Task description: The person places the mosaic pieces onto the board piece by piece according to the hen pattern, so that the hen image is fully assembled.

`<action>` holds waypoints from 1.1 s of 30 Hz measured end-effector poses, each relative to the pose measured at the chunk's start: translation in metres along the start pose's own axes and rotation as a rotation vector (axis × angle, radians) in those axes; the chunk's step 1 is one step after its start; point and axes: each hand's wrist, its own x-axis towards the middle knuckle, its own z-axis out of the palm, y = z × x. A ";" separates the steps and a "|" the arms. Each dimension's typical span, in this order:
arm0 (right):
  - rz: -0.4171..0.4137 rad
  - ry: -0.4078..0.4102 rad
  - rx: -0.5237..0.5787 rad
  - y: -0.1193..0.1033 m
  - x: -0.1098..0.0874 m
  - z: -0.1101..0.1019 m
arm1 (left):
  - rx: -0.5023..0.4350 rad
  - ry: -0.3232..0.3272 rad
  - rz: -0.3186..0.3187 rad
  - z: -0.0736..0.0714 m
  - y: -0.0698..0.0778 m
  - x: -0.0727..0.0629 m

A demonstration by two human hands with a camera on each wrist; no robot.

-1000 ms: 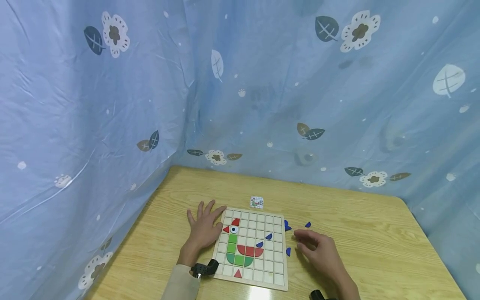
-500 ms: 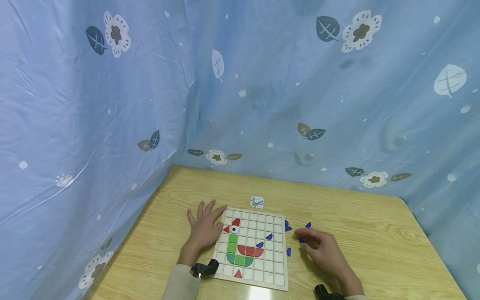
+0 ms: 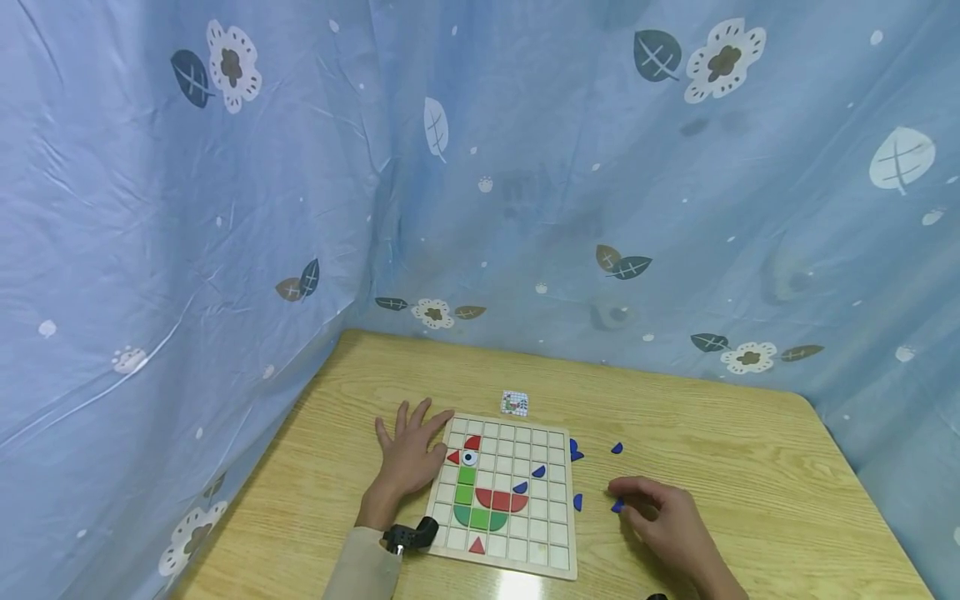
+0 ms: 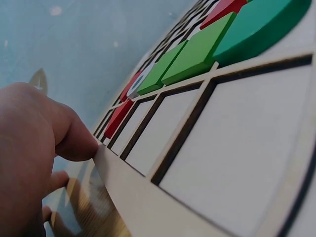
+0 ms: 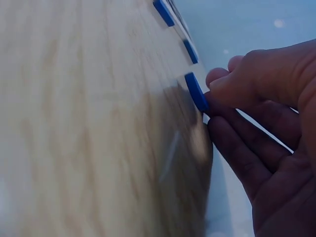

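A square wooden grid board [image 3: 547, 567] lies on the table, bearing red, green and blue pieces and a white eye piece [image 3: 469, 457]. My left hand [image 3: 408, 458] rests at the board's left side with fingers spread; in the left wrist view a fingertip touches the board's rim [image 4: 116, 182]. To the right of the board, my right hand [image 3: 663, 521] pinches a blue petal-shaped piece [image 5: 196, 93] at its end, low over the wood. Two blue pieces sit on the board, one of them a petal-shaped piece [image 3: 539, 472].
More blue pieces lie right of the board: a stacked pair [image 3: 575, 450], one petal [image 3: 577, 502] near the edge and another [image 3: 617, 448] farther off. A small pattern card [image 3: 514, 403] lies behind the board. Blue curtain [image 3: 525, 208] hangs around the table.
My right hand has moved a little right and toward me, and the blue piece at its fingertips has moved with it. The left hand and the board have stayed put.
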 end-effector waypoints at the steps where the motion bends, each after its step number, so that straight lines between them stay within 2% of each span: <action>1: -0.002 0.008 -0.006 0.000 -0.002 -0.001 | 0.000 0.000 0.000 0.000 0.000 0.000; 9: -0.037 0.059 -0.042 -0.001 -0.009 -0.001 | 0.005 -0.003 -0.006 0.000 0.000 0.000; 17: -0.158 0.066 -0.092 0.004 -0.008 0.007 | 0.009 -0.004 -0.006 0.000 0.001 0.000; 25: -0.169 0.093 -0.140 0.001 -0.006 0.010 | 0.007 -0.012 -0.015 0.000 0.002 0.000; 33: -0.216 0.128 -0.167 -0.003 -0.003 0.014 | 0.009 -0.006 -0.013 0.000 0.000 0.000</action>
